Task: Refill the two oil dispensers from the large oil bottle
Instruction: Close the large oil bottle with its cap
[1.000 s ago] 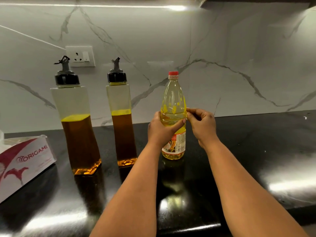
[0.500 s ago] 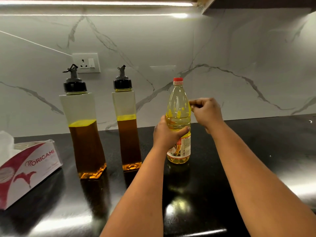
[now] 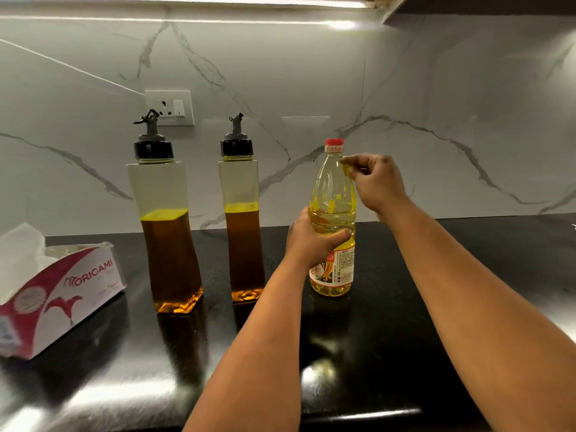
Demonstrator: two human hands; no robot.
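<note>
The large oil bottle, clear plastic with pale yellow oil and a red cap, stands upright on the black counter. My left hand grips its middle, just above the label. My right hand hovers by the bottle's shoulder just below the cap, its fingers curled and holding nothing that I can see. Two tall square dispensers with black spout tops stand to the left: the wider one and the narrower one, each a little over half full of dark amber oil.
A red and white tissue box lies at the counter's left edge with a tissue sticking out. A wall socket is set in the white marble backsplash behind the dispensers. The counter's front edge runs near my forearms.
My right hand has risen from the bottle's middle to its shoulder near the cap. My left hand keeps its grip. The camera has tilted up a little.
</note>
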